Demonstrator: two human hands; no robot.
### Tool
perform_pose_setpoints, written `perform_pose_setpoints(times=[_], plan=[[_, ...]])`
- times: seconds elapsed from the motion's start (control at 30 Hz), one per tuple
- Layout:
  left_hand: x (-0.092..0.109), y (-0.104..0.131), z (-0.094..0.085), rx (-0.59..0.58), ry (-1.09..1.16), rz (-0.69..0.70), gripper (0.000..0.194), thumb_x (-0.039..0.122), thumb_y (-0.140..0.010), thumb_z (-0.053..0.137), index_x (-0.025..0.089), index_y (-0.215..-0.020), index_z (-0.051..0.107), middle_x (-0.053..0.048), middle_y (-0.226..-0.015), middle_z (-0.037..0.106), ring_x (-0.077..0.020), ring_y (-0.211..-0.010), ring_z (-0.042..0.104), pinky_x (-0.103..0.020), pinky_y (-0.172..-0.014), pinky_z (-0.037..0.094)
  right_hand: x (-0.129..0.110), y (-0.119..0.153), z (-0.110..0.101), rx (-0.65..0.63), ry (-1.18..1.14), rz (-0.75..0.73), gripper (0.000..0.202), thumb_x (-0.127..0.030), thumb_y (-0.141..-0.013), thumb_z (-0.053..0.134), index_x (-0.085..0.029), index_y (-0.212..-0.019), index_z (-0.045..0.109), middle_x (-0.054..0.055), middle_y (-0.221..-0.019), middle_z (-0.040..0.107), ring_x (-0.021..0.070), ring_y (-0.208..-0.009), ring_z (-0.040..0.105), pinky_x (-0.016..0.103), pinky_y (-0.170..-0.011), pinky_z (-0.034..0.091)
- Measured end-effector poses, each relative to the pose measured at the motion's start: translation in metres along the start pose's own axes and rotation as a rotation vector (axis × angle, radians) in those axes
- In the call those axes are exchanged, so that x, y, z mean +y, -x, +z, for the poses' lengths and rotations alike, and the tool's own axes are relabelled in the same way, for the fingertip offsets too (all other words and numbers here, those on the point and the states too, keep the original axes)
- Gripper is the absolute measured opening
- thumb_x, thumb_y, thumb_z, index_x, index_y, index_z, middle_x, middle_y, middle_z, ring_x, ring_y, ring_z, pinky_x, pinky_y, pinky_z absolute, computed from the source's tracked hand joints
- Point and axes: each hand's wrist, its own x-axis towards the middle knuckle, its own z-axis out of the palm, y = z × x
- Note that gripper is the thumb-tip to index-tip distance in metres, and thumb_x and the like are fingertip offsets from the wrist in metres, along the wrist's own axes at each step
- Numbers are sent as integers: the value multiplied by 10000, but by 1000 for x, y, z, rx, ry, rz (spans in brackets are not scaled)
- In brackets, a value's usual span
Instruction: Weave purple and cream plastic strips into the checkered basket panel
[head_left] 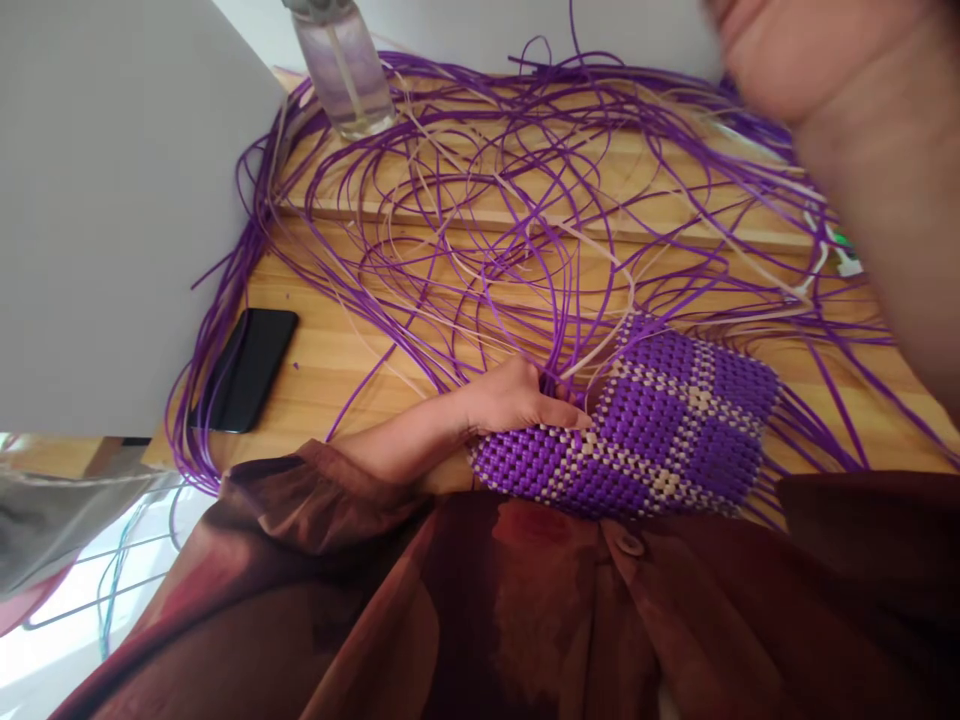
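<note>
Well to the right of the glossy black phone (251, 370), a knobbly, checked mat (660, 415) of plastic-looking purple and cream strands (262, 190) lies on the wood-grained table (315, 370), its edge gripped between the left hand's (517, 400) thumb and fingers. Smooth loose ends loop beyond the phone, beside a clear, tubed bottle (346, 75). Far to the phone's right, the raised right hand (810, 50) is blurred and cropped; whether it holds anything, I cannot tell.

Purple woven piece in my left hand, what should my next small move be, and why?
Probably lower your right hand to the loose strands beside your left hand: the left holds the edge of the woven piece, while the right is raised away from it.
</note>
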Motion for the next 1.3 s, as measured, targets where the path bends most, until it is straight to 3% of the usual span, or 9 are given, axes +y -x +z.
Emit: perform_pose_setpoints(times=[0.07, 0.13, 0.23, 0.47, 0.6, 0.8, 0.93, 1.1, 1.3], plan=[[-1, -1, -1, 9, -35, 18, 321, 446, -689, 786, 145, -715, 679, 10, -645, 615, -104, -560, 522, -255, -554, 413, 7, 17, 17, -189, 62, -15, 749, -472, -990, 160, -78, -652, 700, 45, -800, 727, 113, -883, 645, 228, -610, 364], [-4, -4, -1, 33, -65, 71, 300, 414, -682, 800, 144, -764, 697, 0, -706, 653, -127, -648, 579, -267, -652, 467, 12, 40, 44, -363, 77, -21, 376, -419, -863, 608, -137, -645, 725, 32, -614, 683, 90, -617, 600, 220, -521, 347], [-8, -7, -1, 55, -13, 179, 370, 329, -651, 833, 141, -949, 722, -29, -897, 711, -170, -852, 640, -291, -829, 499, 13, 63, 76, -574, 136, -74, 137, -242, -804, 653, -192, -719, 748, 2, -642, 689, 104, -558, 568, 260, -548, 374], [-8, -3, -2, 44, -104, 95, 395, 435, -690, 817, 131, -924, 725, -26, -834, 701, -187, -823, 640, -309, -781, 505, 10, 60, 78, -536, 338, -26, 154, -305, -790, 674, -182, -718, 732, 21, -639, 670, 139, -560, 538, 296, -557, 313], [-6, -5, 1, 59, 30, 229, 432, 292, -663, 849, 124, -1028, 691, -64, -1019, 720, -208, -1002, 650, -323, -915, 510, 22, 62, 82, -527, 109, -155, 103, -291, -802, 681, -198, -797, 725, -9, -703, 691, 121, -609, 554, 276, -595, 325], [9, 3, 4, 55, 47, 125, 201, 277, -697, 831, 165, -813, 712, -24, -812, 720, -228, -1050, 653, -345, -979, 499, 38, 72, 99, -369, -7, -328, 156, -248, -890, 567, -180, -811, 684, -5, -740, 674, 125, -674, 561, 273, -646, 328], [1, 6, 4, 127, 202, 68, 342, 321, -690, 843, 146, -963, 737, -58, -959, 756, -217, -991, 678, -364, -958, 504, 47, 74, 109, -332, -82, -312, 171, -229, -888, 548, -176, -810, 692, -9, -731, 667, 125, -673, 555, 268, -653, 330], [-11, 6, 7, 263, 273, -20, 334, 323, -657, 870, 127, -901, 754, -55, -898, 755, -196, -906, 687, -363, -928, 505, 51, 72, 114, -291, -91, -292, 206, -248, -893, 549, -173, -741, 666, -24, -636, 609, 107, -604, 501, 272, -616, 279], [-6, 3, 8, 242, 402, -66, 299, 213, -568, 894, 125, -815, 750, -32, -810, 744, -161, -773, 679, -342, -855, 532, 53, 76, 119, -240, -184, -249, 191, -266, -897, 559, -170, -771, 667, -14, -690, 636, 108, -649, 530, 267, -633, 299]])
